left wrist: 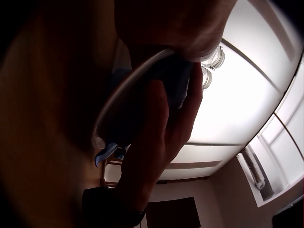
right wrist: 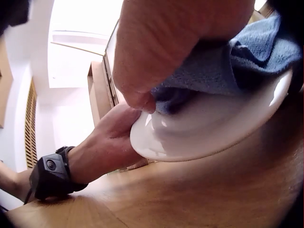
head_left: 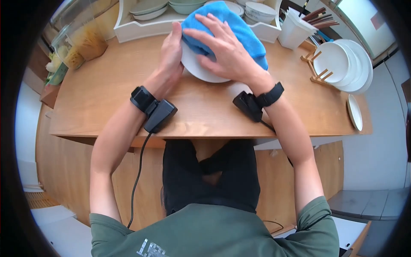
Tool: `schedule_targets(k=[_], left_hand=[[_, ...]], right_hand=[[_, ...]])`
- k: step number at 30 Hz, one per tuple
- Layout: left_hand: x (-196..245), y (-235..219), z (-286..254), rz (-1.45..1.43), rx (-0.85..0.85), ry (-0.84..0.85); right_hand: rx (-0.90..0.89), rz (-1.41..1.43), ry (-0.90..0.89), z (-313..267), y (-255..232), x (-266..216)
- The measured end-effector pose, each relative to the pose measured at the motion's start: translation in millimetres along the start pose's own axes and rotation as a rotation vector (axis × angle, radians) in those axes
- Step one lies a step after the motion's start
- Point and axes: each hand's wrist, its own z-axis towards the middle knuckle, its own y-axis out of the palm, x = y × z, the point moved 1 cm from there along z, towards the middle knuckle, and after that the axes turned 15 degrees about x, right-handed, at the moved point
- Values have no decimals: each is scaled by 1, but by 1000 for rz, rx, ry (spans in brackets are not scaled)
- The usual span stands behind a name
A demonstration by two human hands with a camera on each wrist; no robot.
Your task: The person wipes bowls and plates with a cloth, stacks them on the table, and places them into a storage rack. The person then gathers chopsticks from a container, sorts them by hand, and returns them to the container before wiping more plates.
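Note:
Tilted above the tabletop is a white plate [head_left: 198, 68], partly covered by a blue cloth [head_left: 250, 36]. My left hand [head_left: 170, 58] grips the plate at its left edge; its fingers under the plate are hidden in the head view. Over the plate's upper face, my right hand [head_left: 229, 51] presses on the cloth with fingers spread and fairly straight. In the right wrist view, the cloth [right wrist: 209, 71] lies bunched on the plate [right wrist: 213, 123] beneath the right hand. The left wrist view is dark, with the plate's rim [left wrist: 126, 88] seen edge-on.
A white shelf [head_left: 145, 31] with bowls and plates stands at the back. To the right are a wooden rack [head_left: 319, 77] of white plates, a small dish [head_left: 354, 112] and a white holder [head_left: 295, 30] with chopsticks. Jars of pasta [head_left: 87, 43] stand at the left.

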Motion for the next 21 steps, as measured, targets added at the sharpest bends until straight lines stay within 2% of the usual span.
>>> schedule_targets(k=[1, 7, 9, 11, 16, 18, 21], left_hand=[[0, 0, 4, -2, -2, 14], [-2, -15, 21, -19, 256, 121], [3, -16, 17, -6, 281, 93], [10, -18, 22, -88, 324, 196], [6, -21, 27, -130, 315, 186], [1, -17, 22, -70, 193, 147], [1, -8, 13, -39, 129, 43]], right_hand=[[-13, 49, -24, 4, 0, 0], [-193, 164, -29, 2, 0, -8], [-239, 195, -78, 2, -4, -13], [-240, 182, -109, 2, -1, -10], [-272, 163, -98, 4, 1, -11], [-190, 179, -48, 0, 2, -8], [-135, 173, -84, 2, 5, -2]])
